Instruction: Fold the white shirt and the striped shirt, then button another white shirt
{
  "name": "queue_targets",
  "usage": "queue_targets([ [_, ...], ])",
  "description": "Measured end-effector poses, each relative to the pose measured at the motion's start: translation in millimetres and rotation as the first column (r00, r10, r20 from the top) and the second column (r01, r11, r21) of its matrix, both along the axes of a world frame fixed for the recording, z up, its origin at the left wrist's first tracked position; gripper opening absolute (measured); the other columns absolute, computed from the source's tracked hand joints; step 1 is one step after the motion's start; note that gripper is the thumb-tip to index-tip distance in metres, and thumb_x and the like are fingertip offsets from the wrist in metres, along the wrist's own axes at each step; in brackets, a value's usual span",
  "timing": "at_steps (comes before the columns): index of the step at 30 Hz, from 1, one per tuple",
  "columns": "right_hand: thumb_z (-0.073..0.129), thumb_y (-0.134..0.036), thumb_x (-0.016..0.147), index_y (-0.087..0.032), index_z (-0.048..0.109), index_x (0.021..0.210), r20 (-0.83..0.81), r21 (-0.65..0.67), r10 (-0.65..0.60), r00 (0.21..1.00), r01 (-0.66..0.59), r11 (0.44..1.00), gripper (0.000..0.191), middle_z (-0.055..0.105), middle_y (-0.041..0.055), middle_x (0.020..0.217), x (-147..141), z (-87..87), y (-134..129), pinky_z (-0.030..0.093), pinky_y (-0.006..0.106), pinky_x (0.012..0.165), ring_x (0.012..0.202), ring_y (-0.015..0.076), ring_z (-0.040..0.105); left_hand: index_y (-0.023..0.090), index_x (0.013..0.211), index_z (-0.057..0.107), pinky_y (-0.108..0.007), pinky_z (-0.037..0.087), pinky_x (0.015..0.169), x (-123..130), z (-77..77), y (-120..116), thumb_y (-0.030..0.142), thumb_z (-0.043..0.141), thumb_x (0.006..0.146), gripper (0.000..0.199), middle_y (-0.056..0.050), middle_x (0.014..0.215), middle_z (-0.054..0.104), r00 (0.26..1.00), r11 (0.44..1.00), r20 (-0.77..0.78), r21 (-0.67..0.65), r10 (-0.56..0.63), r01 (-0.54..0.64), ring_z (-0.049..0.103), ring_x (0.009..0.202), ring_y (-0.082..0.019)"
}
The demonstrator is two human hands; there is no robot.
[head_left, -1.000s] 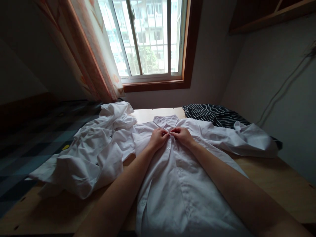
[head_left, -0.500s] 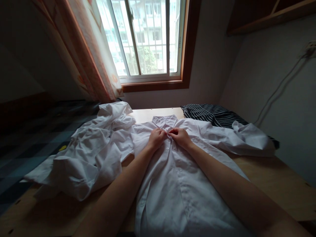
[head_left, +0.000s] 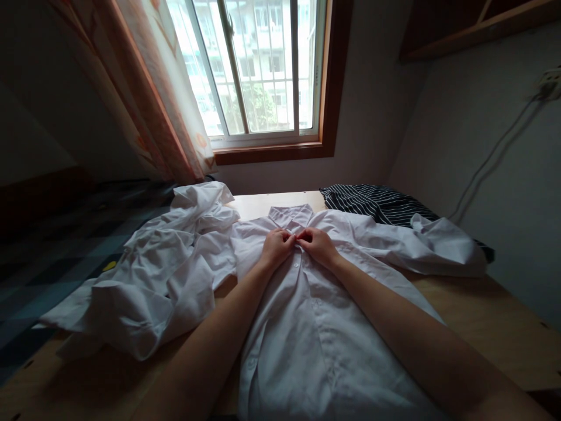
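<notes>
A white button-up shirt (head_left: 289, 327) lies front side up, its collar pointing toward the window and one sleeve stretched out to the right. Just below the collar, my left hand (head_left: 279, 245) pinches the front placket. My right hand (head_left: 316, 242) pinches the same spot from the other side, the fingertips of both hands nearly meeting. Whatever button sits between the fingers is hidden. Lower on the front a small white button (head_left: 296, 265) shows, and the two front edges lie apart toward the hem.
Crumpled white cloth (head_left: 153, 275) is heaped on the left of the wooden table (head_left: 473, 316). Black-and-white striped fabric (head_left: 377, 202) lies at the back right. A checked bed cover (head_left: 87, 234) borders the table's left. Behind are a curtain (head_left: 162, 105) and a window (head_left: 263, 70).
Both hands stay at the same place on the shirt, their fingertips shifting only slightly closer together. The view has moved a little.
</notes>
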State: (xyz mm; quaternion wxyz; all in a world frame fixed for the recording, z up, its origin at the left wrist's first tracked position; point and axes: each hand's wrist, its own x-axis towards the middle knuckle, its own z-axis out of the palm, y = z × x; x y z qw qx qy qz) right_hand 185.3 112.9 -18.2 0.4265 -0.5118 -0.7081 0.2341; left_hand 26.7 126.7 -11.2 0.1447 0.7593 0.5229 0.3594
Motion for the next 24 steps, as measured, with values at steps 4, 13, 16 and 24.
queue_targets([
  [4, 0.069, -0.018, 0.079, -0.018, 0.07, 0.078, -0.022, 0.001, 0.041, 0.999, -0.041, 0.999, 0.001, 0.074, 0.0033, 0.08, 2.8, -2.0, 2.9, 0.048, 0.026, 0.069, 0.075, 0.0173, 0.067, 0.018, 0.065, 0.071, -0.028, 0.045, 0.072, 0.3, -0.4, 0.1, 0.02, 0.061, 0.082, 0.021, -0.003, 0.069, 0.067, 1.0, 1.0, -0.008, 0.006, -0.004, 0.004, 0.061, 0.074, -0.017],
  [13, 0.065, -0.027, 0.084, -0.018, 0.068, 0.078, -0.075, 0.028, 0.087, 0.993, -0.085, 0.996, 0.011, 0.071, 0.002, 0.077, 6.6, -5.5, 7.6, 0.045, 0.025, 0.066, 0.072, 0.0162, 0.064, 0.017, 0.064, 0.067, -0.029, 0.045, 0.076, 2.7, 0.1, 1.2, 0.02, 0.056, 0.085, 0.023, -0.003, 0.07, 0.065, 0.996, 0.999, -0.085, 0.021, 0.031, -0.029, 0.059, 0.076, -0.018],
  [16, 0.064, -0.028, 0.084, -0.018, 0.065, 0.076, -0.044, 0.016, 0.054, 0.998, -0.053, 0.998, 0.013, 0.069, 0.0014, 0.075, 5.5, -4.7, 7.1, 0.044, 0.025, 0.065, 0.07, 0.0155, 0.062, 0.018, 0.065, 0.066, -0.029, 0.045, 0.078, 2.5, 0.9, 1.4, 0.02, 0.058, 0.084, 0.021, -0.003, 0.071, 0.066, 0.995, 1.0, -0.101, 0.015, 0.014, -0.012, 0.059, 0.078, -0.018],
  [24, 0.055, -0.026, 0.091, -0.017, 0.064, 0.09, 0.194, -0.022, -0.05, 0.98, 0.056, 0.998, 0.012, 0.07, 0.0045, 0.086, -0.6, 6.3, -1.7, 0.039, 0.025, 0.067, 0.076, 0.0167, 0.061, 0.018, 0.065, 0.065, -0.028, 0.045, 0.074, 2.0, -0.6, 2.8, 0.023, 0.061, 0.083, 0.019, -0.001, 0.069, 0.062, 0.998, 1.0, -0.063, 0.022, -0.002, 0.003, 0.057, 0.075, -0.017],
])
